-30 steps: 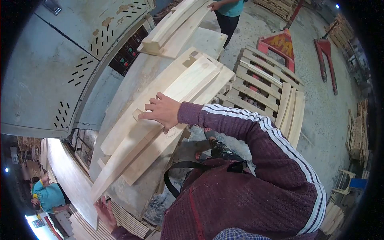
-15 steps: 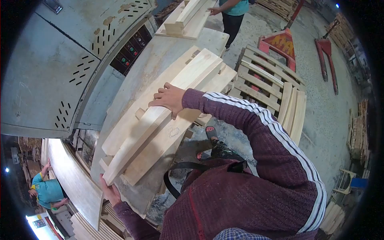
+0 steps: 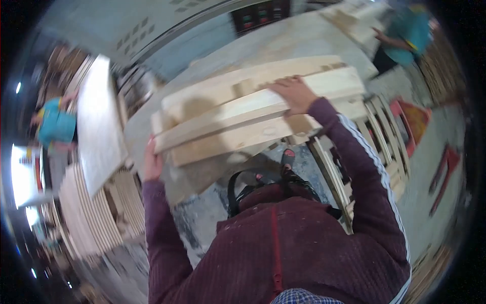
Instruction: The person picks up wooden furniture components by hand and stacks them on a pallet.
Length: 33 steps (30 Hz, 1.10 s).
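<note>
A long pale wooden plank point(image 3: 228, 114) lies on top of a stack of boards. My right hand point(image 3: 295, 95) spans it from above, towards its right part, fingers curled over the far edge. At the plank's left end, my left hand point(image 3: 153, 161) holds on with its fingers at the tip, partly blurred. Beneath the plank, a wide board point(image 3: 202, 83) shows on the far side and another board point(image 3: 228, 143) on the near side. A small wooden block point(image 3: 242, 88) sits between the plank and the far board.
The stack rests on a worn worktable point(image 3: 288, 35) beside a grey machine cabinet point(image 3: 177, 50). A slatted pallet point(image 3: 377, 137) stands at right, near a red pallet jack point(image 3: 445, 175). Co-workers point(image 3: 55, 121) are at left and upper right. Piled curved boards point(image 3: 93, 207) stand at lower left.
The view has swung round, so the stack now lies more nearly level across the picture. Both hands keep their places on the plank.
</note>
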Each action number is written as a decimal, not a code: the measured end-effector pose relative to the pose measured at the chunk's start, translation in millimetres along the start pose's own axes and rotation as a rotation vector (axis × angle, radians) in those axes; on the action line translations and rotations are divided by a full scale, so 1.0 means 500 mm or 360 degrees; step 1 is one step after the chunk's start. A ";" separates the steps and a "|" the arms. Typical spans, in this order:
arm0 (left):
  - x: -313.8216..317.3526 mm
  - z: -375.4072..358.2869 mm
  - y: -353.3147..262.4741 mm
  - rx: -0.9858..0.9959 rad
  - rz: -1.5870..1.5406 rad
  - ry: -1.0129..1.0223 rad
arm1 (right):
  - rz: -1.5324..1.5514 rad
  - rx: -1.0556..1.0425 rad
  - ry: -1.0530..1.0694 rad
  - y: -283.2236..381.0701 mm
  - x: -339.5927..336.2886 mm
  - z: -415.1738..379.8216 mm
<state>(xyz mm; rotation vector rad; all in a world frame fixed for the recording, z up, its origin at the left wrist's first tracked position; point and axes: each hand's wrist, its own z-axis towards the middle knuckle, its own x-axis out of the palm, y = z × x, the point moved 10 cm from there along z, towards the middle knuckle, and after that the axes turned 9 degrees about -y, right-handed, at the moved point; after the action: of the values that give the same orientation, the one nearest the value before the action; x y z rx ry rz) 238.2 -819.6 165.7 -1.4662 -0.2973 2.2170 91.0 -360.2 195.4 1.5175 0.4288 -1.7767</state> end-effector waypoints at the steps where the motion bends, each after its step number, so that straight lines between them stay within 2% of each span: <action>1: 0.019 0.009 0.025 -0.0385 -0.0499 -0.0005 | -0.0003 0.0016 0.0047 0.006 0.002 0.003; 3: 0.054 0.008 0.070 -0.1153 -0.1663 -0.0404 | -0.0012 0.0031 0.0078 0.002 0.008 0.012; 4: 0.072 0.009 0.084 -0.1412 -0.1830 -0.0454 | -0.0019 0.0037 0.0066 0.000 0.011 0.012; 5: 0.070 0.020 0.066 -0.1385 -0.1788 -0.0432 | -0.0002 -0.0021 0.0069 0.007 0.012 0.014; 7: 0.059 0.028 0.035 -0.1361 -0.1746 -0.0427 | -0.0065 0.0121 0.0211 -0.008 0.022 0.008; 8: 0.061 0.022 0.036 -0.1484 -0.1677 -0.0463 | -0.0063 0.0101 0.0218 0.003 0.016 0.006; 9: 0.066 0.015 0.047 -0.1602 -0.1608 -0.0489 | -0.0166 0.0148 0.0118 0.001 -0.002 0.003; 11: 0.063 0.013 0.052 -0.1621 -0.1638 -0.0500 | -0.0274 0.0207 0.0005 0.014 -0.022 -0.021; 12: 0.069 0.008 0.054 -0.1640 -0.1675 -0.0496 | -0.0332 0.0483 -0.0307 -0.001 -0.066 -0.051; 13: 0.065 0.006 0.105 -0.1067 -0.1042 -0.0334 | -0.0403 0.0769 -0.0617 -0.021 -0.109 -0.096; 14: 0.077 -0.004 0.143 -0.0466 -0.0439 -0.0171 | -0.0446 0.0814 -0.0614 -0.030 -0.091 -0.130; 16: 0.042 0.002 0.082 -0.0012 -0.0116 -0.0194 | 0.0443 0.1745 -0.1234 -0.149 -0.020 -0.323; 17: 0.058 0.001 0.103 -0.0568 -0.0940 -0.0100 | 0.1415 0.1982 -0.1539 -0.175 0.073 -0.369; 18: 0.072 -0.016 0.119 -0.1174 -0.1736 -0.0268 | 0.1820 0.1947 -0.1556 -0.154 0.065 -0.340; 19: 0.061 -0.006 0.099 -0.0904 -0.1240 -0.0130 | 0.2237 0.1856 -0.1570 -0.145 0.054 -0.296; 20: 0.048 0.001 0.077 -0.0618 -0.0635 -0.0047 | 0.2151 0.1829 -0.1549 -0.230 0.142 -0.296; 21: 0.034 0.005 0.053 -0.0362 -0.0119 -0.0047 | 0.1844 0.1974 -0.1647 -0.248 0.147 -0.301; 23: 0.104 -0.011 0.087 -0.1626 -0.1863 -0.0387 | 0.1536 0.2098 -0.1776 -0.292 0.140 -0.301; 26: 0.153 0.039 0.041 -0.1650 -0.1776 -0.0330 | 0.1511 0.2035 -0.1618 -0.417 0.143 -0.255; 29: 0.235 0.114 0.008 -0.1716 -0.1847 -0.0334 | 0.1297 0.1943 -0.1544 -0.628 0.155 -0.179; 32: 0.323 0.242 -0.078 -0.1619 -0.1923 -0.0271 | 0.1178 0.1921 -0.1585 -0.845 0.164 -0.110; 33: 0.355 0.269 -0.085 -0.1732 -0.1900 -0.0341 | 0.1161 0.1920 -0.1626 -0.914 0.163 -0.088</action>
<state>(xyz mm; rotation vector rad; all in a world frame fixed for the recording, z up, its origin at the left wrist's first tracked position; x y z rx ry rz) 69.3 -686.2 94.5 -0.9034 -2.0313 1.1259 -207.5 -52.8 11.5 0.8894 -1.7030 -1.8817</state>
